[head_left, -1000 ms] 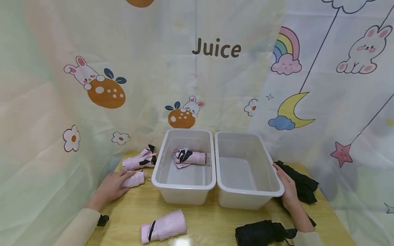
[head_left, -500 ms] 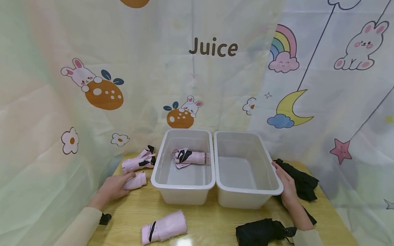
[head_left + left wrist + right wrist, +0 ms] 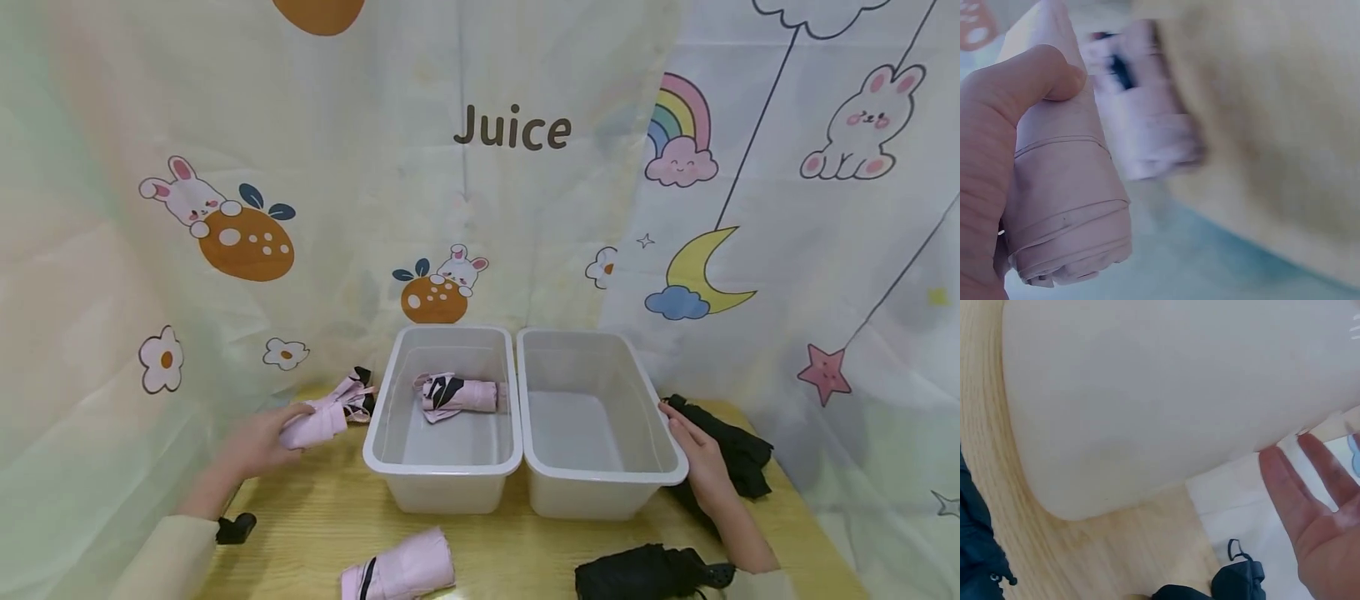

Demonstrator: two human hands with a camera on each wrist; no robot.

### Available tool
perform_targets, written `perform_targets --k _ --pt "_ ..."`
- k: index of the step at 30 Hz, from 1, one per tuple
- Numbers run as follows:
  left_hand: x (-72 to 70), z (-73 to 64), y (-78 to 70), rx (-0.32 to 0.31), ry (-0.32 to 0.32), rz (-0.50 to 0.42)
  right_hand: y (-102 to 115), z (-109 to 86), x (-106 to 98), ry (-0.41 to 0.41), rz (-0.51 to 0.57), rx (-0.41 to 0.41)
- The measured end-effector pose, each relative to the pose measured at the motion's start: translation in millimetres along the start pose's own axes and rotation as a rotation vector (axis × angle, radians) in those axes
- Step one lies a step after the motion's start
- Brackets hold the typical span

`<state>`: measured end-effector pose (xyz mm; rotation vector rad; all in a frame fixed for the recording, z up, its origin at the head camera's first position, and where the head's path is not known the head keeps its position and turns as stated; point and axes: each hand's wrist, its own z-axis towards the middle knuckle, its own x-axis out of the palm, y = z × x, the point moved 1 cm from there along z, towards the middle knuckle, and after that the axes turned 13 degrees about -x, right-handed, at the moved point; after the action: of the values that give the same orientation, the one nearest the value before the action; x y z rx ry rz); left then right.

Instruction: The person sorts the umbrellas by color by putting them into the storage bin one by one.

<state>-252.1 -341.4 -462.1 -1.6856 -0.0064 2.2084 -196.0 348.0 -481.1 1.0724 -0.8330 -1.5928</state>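
My left hand [image 3: 255, 450] grips a folded pink umbrella [image 3: 318, 423]. In the left wrist view the thumb presses along the side of this rolled umbrella [image 3: 1069, 187], and a second pink umbrella [image 3: 1154, 125] lies blurred beyond it. On the right, the fingers of my right hand [image 3: 705, 471] touch the outer side of the right white bin [image 3: 600, 477], just under its rim. The right wrist view shows those fingers nearly straight, tips against the bin wall [image 3: 1147, 406]. Inside the left white bin [image 3: 442, 469] lies another pink umbrella [image 3: 468, 396].
One more pink umbrella [image 3: 405, 567] lies at the table's front. A black umbrella [image 3: 630, 573] is at front right, and more black folded umbrellas [image 3: 731, 450] lie beside the right bin, partly behind my right hand. A printed curtain [image 3: 525, 208] hangs close behind the bins.
My left hand has picked up the pink umbrella beside the left bin and raised it, drawing it slightly left. My right hand stays at the bin. The head view has shifted a little.
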Motion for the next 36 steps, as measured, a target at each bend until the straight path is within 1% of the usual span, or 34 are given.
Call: perform_targets --k 3,6,7,10,12,14,16,17,20,22,24,29,31,33,36 --pt "-22.6 9.9 -5.4 0.008 -0.030 0.012 2 3.0 -2 0.022 0.007 0.015" --pt "-43.9 19.9 -15.5 0.010 -0.025 0.040 4 1.9 -4 0.007 0.029 0.034" --pt "-50.3 23.4 -20.1 0.012 -0.017 0.043 5 1.2 -5 0.001 0.029 0.037" --pt "-68.2 36.1 -35.5 0.066 -0.028 0.044 6 1.4 -6 -0.007 0.008 0.037" --pt "-79.9 46.0 -46.9 0.111 -0.060 0.052 6 3.8 -7 -0.006 -0.017 0.022" --pt "-90.8 56.2 -59.0 0.141 -0.087 0.059 7 6.9 -7 -0.017 -0.016 0.016" --pt "-99.8 65.1 -71.9 0.148 -0.097 0.077 7 8.6 -6 -0.026 -0.012 0.022" --pt "-102.2 69.3 -78.1 0.150 -0.096 0.089 7 9.1 -6 -0.033 -0.004 0.029" --pt "-105.0 79.4 -97.5 0.152 -0.059 0.074 8 9.2 -3 -0.043 0.010 0.052" --pt "-103.4 85.8 -110.9 0.169 -0.039 0.049 8 9.8 -2 -0.041 0.016 0.052" --pt "-99.5 92.6 -124.1 0.182 -0.019 0.039 9 10.5 -2 -0.044 0.022 0.050" --pt "-86.0 109.8 -154.6 0.196 0.028 0.068 10 10.2 -3 -0.037 0.038 0.062" --pt "-79.7 116.8 -164.4 0.202 0.054 0.065 11 8.7 -3 -0.036 0.035 0.066" --pt "-73.5 123.6 -172.4 0.204 0.082 0.040 12 7.3 -5 -0.038 0.039 0.064" --pt "-64.9 133.3 -179.8 0.200 0.132 0.003 10 5.9 -5 -0.038 0.053 0.060"
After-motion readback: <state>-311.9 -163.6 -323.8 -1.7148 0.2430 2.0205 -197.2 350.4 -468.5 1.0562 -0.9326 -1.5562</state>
